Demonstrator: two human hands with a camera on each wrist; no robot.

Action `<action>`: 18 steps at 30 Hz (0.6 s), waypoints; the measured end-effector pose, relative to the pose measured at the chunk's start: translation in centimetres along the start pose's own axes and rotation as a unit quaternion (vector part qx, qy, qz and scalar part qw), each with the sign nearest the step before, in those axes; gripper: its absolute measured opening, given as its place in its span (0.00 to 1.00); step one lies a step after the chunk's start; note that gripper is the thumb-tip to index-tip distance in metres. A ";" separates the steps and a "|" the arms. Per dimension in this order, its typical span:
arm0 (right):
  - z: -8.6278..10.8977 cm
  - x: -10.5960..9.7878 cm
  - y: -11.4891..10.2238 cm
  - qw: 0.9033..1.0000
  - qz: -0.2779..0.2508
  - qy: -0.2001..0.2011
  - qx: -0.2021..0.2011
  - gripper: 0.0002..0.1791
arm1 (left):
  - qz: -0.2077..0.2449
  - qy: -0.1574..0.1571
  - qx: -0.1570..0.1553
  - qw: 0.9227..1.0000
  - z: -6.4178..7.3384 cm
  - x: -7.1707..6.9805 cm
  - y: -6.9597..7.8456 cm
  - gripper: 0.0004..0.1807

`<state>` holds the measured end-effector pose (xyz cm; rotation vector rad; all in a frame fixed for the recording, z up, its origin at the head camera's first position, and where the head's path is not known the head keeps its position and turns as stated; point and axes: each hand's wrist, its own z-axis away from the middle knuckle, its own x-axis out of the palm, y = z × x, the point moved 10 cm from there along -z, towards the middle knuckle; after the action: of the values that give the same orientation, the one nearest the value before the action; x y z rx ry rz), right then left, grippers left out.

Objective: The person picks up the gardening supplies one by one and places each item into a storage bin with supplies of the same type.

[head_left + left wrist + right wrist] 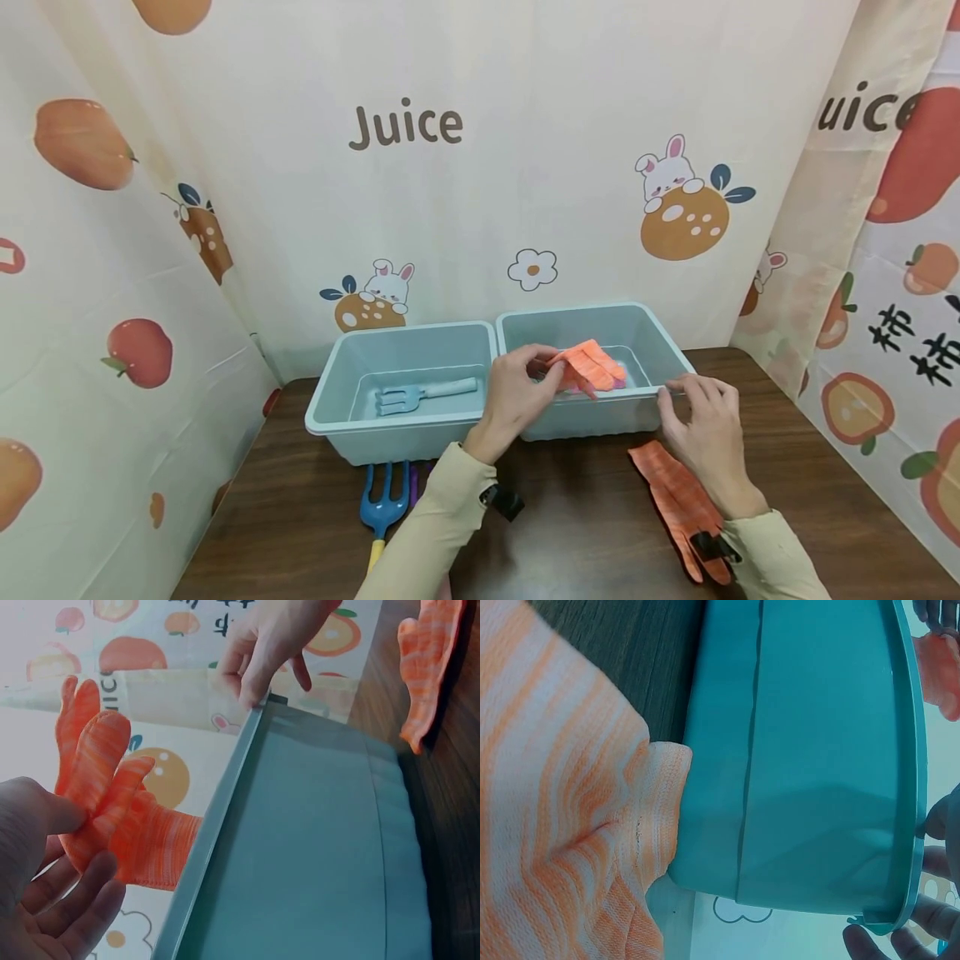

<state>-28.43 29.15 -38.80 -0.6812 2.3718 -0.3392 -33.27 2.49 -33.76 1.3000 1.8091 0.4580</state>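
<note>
One orange glove (591, 367), pinched in left hand (517, 393)

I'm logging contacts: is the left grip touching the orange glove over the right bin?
Touching: the left wrist view shows the left grip pinching the orange glove, thumb pressed on the fabric.

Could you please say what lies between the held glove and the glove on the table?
In the left wrist view, the front wall of the right bin lies between them, then some table.

Even light fills the head view, the worktop (573, 546) shining faintly. In the teal-tinted right wrist view, soft shadow crosses the plastic bin (825, 757).
</note>
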 end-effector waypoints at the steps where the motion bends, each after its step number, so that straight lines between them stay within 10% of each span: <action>1: 0.0 0.0 0.0 1.000 0.000 -0.002 0.002 0.08 | -0.003 -0.001 -0.002 1.000 -0.1 0.0 -0.1 0.08; 18: 0.0 0.0 0.0 1.000 -0.003 0.002 -0.003 0.07 | -0.038 -0.036 -0.053 0.997 -0.9 0.9 -1.7 0.10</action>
<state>-28.44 29.17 -38.82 -0.6923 2.3757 -0.3372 -35.11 2.79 -34.81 1.1564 1.7446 0.4540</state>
